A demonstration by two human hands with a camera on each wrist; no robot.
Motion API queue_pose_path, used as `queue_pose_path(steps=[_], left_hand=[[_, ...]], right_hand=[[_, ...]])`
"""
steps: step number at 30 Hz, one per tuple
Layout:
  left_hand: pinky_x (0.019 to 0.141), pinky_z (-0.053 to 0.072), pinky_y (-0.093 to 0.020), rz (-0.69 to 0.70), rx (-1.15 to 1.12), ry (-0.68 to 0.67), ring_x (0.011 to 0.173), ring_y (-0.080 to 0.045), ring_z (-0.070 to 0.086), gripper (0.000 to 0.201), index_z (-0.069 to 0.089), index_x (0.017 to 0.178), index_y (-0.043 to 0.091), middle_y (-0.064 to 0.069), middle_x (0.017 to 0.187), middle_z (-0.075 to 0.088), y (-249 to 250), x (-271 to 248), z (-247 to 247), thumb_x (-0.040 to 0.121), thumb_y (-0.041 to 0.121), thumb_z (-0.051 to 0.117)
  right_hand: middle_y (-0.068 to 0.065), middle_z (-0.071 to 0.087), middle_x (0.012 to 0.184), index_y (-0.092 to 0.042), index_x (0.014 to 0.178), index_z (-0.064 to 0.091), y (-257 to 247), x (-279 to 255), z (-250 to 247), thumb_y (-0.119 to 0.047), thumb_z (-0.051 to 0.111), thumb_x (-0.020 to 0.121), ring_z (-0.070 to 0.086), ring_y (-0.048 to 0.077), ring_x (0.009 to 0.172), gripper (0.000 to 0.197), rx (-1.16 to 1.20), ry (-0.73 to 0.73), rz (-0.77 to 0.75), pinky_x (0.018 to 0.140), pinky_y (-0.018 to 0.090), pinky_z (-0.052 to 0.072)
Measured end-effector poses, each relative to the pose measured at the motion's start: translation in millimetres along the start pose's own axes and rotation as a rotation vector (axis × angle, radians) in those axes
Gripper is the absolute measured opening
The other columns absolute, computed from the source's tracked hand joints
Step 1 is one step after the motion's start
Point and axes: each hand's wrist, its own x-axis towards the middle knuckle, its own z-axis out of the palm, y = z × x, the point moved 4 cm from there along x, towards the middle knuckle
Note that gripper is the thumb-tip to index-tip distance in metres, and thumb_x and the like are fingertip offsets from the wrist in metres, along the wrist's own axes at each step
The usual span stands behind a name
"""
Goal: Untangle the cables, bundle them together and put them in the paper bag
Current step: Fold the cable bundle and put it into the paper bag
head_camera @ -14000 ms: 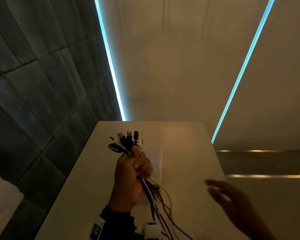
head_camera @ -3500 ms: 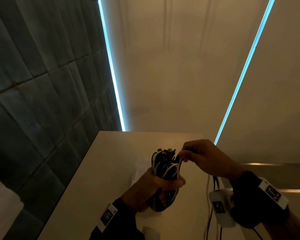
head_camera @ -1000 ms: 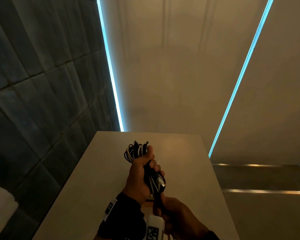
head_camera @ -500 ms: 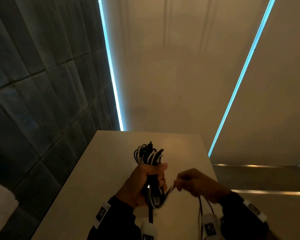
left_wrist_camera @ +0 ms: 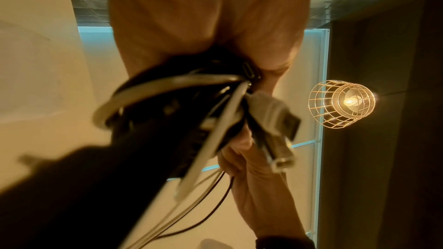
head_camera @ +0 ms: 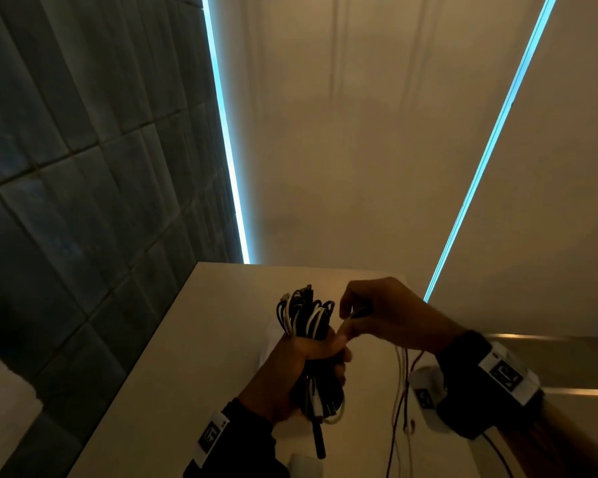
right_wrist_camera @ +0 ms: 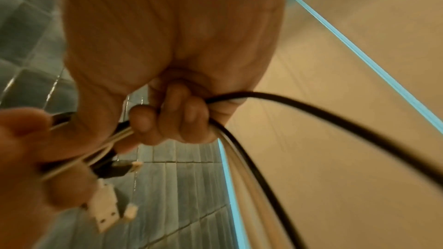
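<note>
A folded bundle of black and white cables (head_camera: 306,320) stands upright in my left hand (head_camera: 308,357), whose fingers are wrapped round its middle above the pale table (head_camera: 187,374). My right hand (head_camera: 363,312) is just right of the bundle's top and pinches the loose cable strands (head_camera: 401,381), which hang down from it. In the right wrist view its fingers (right_wrist_camera: 167,118) are curled round black and white cable strands (right_wrist_camera: 275,139), with USB plugs (right_wrist_camera: 105,209) nearby. The left wrist view shows the cable bundle (left_wrist_camera: 191,101) close up, blurred. A white paper bag (head_camera: 268,343) lies flat under my hands, mostly hidden.
A dark tiled wall (head_camera: 83,167) runs along the table's left side with a blue light strip (head_camera: 225,150). The table's right edge (head_camera: 425,343) drops to a lower floor. A caged lamp (left_wrist_camera: 342,103) glows in the left wrist view.
My right hand has risen from beside the bundle's middle to its top, carrying the loose strands up with it. The left hand keeps its hold on the bundle.
</note>
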Motion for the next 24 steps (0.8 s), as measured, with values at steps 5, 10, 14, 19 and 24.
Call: queue_pose_path(steps=[5,10,14,19,24], left_hand=[[0.06,0.05,-0.035,-0.012,0.068,0.019,0.053,-0.021,0.051,0.027,0.064,0.097,0.0,-0.009,0.06,0.05,-2,-3,-9,0.074,0.013,0.07],[0.066,0.047,-0.037,-0.021,0.087,0.027,0.052,-0.021,0.048,0.026,0.054,0.056,0.011,-0.005,0.054,0.043,-4,-8,-17,0.072,0.021,0.072],[0.06,0.053,-0.033,0.078,-0.256,0.102,0.052,-0.017,0.056,0.019,0.06,0.06,0.01,-0.004,0.059,0.051,5,-4,-31,0.073,0.02,0.07],[0.052,0.046,-0.028,0.129,-0.336,0.226,0.041,-0.011,0.04,0.023,0.055,0.057,0.015,0.002,0.05,0.037,2,6,-37,0.071,0.027,0.07],[0.046,0.046,-0.026,0.133,-0.332,0.252,0.039,-0.011,0.042,0.047,0.059,0.059,0.016,0.003,0.049,0.04,-7,23,-28,0.04,0.041,0.094]], right_hand=[[0.001,0.071,0.07,-0.015,0.076,0.074,2,7,-34,-0.031,0.08,0.072,0.064,0.02,0.065,0.017,-0.041,0.032,-0.011,0.065,0.038,0.051],[0.006,0.068,0.066,-0.017,0.076,0.075,9,4,-39,-0.051,0.064,0.074,0.06,0.028,0.063,0.037,-0.062,0.093,-0.01,0.061,0.04,0.047],[-0.009,0.049,0.052,-0.016,0.075,0.074,30,-16,-24,-0.041,0.053,0.086,0.039,0.005,0.045,0.034,0.153,0.056,0.116,0.047,0.021,0.032],[-0.01,0.047,0.049,-0.021,0.078,0.077,38,-32,-5,-0.029,0.057,0.092,0.037,0.004,0.044,0.025,0.189,0.507,0.226,0.051,0.023,0.028],[-0.007,0.059,0.062,-0.016,0.083,0.072,-36,-27,30,-0.021,0.059,0.093,0.052,0.005,0.055,0.017,-0.004,0.73,-0.057,0.052,0.011,0.039]])
